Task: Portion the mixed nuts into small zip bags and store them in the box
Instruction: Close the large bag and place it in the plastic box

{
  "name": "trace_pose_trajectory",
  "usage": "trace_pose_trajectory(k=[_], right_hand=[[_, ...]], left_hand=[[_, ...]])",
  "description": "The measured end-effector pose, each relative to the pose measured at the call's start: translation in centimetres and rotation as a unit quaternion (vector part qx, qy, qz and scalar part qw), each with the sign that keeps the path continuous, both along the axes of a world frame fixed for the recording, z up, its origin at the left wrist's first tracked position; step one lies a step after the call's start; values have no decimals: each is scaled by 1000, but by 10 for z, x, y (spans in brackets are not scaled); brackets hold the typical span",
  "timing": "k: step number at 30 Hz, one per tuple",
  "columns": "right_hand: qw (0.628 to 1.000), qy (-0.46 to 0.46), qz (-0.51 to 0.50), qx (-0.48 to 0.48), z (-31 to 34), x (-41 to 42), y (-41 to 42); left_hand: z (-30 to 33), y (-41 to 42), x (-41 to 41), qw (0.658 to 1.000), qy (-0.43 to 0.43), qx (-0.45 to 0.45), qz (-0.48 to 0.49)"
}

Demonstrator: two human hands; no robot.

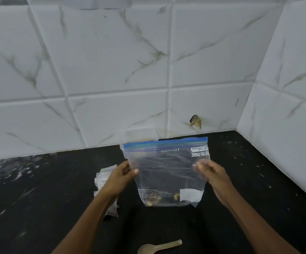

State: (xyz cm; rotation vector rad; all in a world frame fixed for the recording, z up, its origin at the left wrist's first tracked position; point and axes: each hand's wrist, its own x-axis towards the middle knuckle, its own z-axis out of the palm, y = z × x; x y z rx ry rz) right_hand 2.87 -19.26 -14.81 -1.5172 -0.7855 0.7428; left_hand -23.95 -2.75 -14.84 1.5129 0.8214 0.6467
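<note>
The left hand and right hand pinch the side edges of a clear, blue-topped zip bag, upright, with a few nuts at its bottom.

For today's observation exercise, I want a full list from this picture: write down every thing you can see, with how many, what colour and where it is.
large zip bag: one, clear with a blue seal strip and white print, held upright above the counter, a few nuts at its bottom
small zip bags: a pile, count unclear, clear, on the counter behind the left forearm
spoon: one, beige, on the counter at the bottom edge
counter: one, black with pale specks, lower part of the view
wall tiles: many, white with grey-green veins, behind and to the right
hole in the tile: one, brownish, low on the back wall
left hand: one, pinches the bag's left edge
right hand: one, pinches the bag's right edge
</note>
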Motion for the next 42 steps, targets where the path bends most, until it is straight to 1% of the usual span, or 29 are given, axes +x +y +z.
trace_pose_trajectory(k=[2, 5, 7, 10, 13, 15, 18, 22, 24, 26, 28, 30, 33, 36, 38, 40, 42], right_hand=[[1000, -11, 7, -21, -4, 0, -2], [998, -42, -5, -45, -3, 0, -5], [997, -55, -23, -48, -1, 2, -6], [998, -7, -57, -40, -2, 5, -6], [994, 58, -87, -38, -4, 4, -5], [991, 71, -99, -49, -3, 3, -5], [990, 81, -102, -58, 0, 1, -7], [993, 27, -75, -89, 0, 2, -8], [995, 1, -40, -93, 0, 5, -11], [992, -40, 10, -121, 1, 9, -14], [977, -103, 53, -181, -1, 12, -18], [953, -169, 85, -236, -4, 13, -21], [928, -243, 99, -266, -7, 12, -21], [920, -297, 70, -247, -7, 10, -19], [930, -285, 59, -223, -6, 12, -19], [938, -265, 63, -216, -7, 15, -19], [935, -260, 75, -228, -8, 14, -19]], left_hand=[[-13, -4, 8, 999, 12, -13, 33], [-24, -6, 13, 998, 31, -1, 62], [-25, -7, 15, 997, 16, -4, 79], [-22, -11, 19, 995, -22, -35, 95], [-23, -14, 23, 991, -33, -57, 120], [-23, -14, 21, 987, -36, -74, 141], [-21, -14, 16, 985, -27, -87, 145], [-16, -16, 12, 992, 10, -50, 111], [-11, -15, 10, 994, 61, -14, 86], [-8, -12, 3, 992, 117, 38, 38], [-6, -8, -5, 978, 189, 89, -19], [-5, -6, -9, 956, 257, 131, -61], [0, -5, -9, 933, 306, 173, -77], [2, -6, -7, 918, 318, 227, -65], [1, -5, -6, 920, 296, 251, -56], [-3, -4, -7, 934, 253, 247, -44], [-9, -6, -8, 960, 193, 198, -29]])
